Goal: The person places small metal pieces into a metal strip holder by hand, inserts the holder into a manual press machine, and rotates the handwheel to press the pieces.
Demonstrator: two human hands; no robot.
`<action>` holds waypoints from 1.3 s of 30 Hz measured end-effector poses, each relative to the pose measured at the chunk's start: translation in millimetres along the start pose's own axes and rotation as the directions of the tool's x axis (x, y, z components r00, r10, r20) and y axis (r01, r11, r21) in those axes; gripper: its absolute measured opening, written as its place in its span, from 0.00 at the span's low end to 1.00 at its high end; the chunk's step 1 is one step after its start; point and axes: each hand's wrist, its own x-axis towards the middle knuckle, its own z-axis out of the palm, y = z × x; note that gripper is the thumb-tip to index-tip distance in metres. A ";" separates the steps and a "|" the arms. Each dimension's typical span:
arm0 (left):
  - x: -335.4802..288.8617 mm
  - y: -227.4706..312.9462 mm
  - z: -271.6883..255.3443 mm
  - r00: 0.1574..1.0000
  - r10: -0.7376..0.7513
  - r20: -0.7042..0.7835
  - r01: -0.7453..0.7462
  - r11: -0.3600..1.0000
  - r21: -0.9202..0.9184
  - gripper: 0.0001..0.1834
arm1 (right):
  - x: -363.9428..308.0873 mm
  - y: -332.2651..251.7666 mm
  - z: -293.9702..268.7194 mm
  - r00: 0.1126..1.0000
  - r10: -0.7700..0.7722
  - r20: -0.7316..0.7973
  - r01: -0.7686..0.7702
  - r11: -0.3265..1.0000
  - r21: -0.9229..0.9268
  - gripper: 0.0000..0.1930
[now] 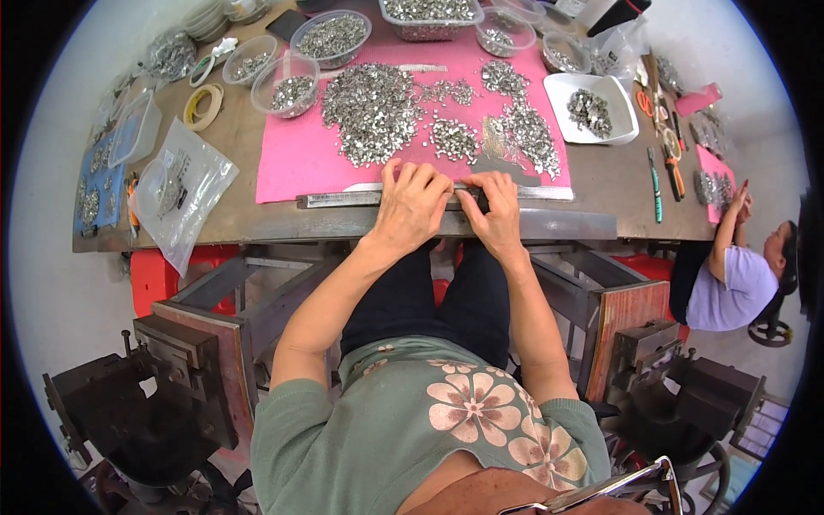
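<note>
Working at the near edge of the workbench [601, 176], with the pink mat [292, 154] spread across its middle and a long metal bar [343, 199] lying along the mat's near edge. Largest heap of small metal pieces [371, 112] sits loose on the mat toward its far-left part; smaller clusters [519, 129] lie toward the mat's right side, and one small cluster [453, 139] just beyond my fingers. Judgement: bulk of the pieces is unhandled, since the big heap looks undisturbed and only short runs appear set along the bar; work is at an early-to-middle stage. Clear tubs [330, 36] at the far edge hold more pieces, and a white tray [592, 107] at the right edge of the mat holds a small batch, possibly finished, cannot confirm. Left hand [412, 206] rests flat over the bar, fingers curled down onto it, pressing rather than clenched. Right hand [493, 210] just beside it, touching the bar, fingertips pinched on something small at the bar; the piece itself is too small to make out. Pliers and cutters [669, 172] lie untouched toward the right edge.
</note>
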 end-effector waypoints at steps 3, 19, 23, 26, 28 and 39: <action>0.7 4.4 0.5 1.000 -0.016 0.005 0.016 0.999 0.031 0.07 | 0.0 -0.4 -0.2 1.000 -0.005 0.000 0.005 1.000 -0.007 0.11; -18.2 -14.3 -16.0 0.977 -0.175 -0.124 0.179 0.984 0.014 0.13 | -0.1 -3.3 -4.2 0.999 0.024 -0.028 -0.022 0.998 0.052 0.09; -21.9 -17.8 -10.6 0.975 -0.177 -0.135 0.188 0.980 0.073 0.18 | -3.2 -1.3 -5.7 0.998 0.043 -0.036 -0.039 0.994 0.101 0.10; -25.8 -18.5 -24.1 0.972 -0.186 -0.140 0.195 0.979 0.053 0.20 | -6.5 -6.8 -20.7 0.998 0.028 -0.063 -0.026 0.999 0.042 0.13; -33.5 -21.8 -37.1 0.980 -0.168 -0.109 0.178 0.980 0.094 0.21 | -12.7 -2.1 -28.7 0.999 -0.001 -0.033 -0.001 0.999 -0.045 0.15; -55.7 -23.5 -28.9 0.991 -0.082 -0.102 0.081 0.997 -0.012 0.19 | -45.2 -2.7 -13.5 0.981 -0.097 -0.165 0.071 0.985 -0.158 0.22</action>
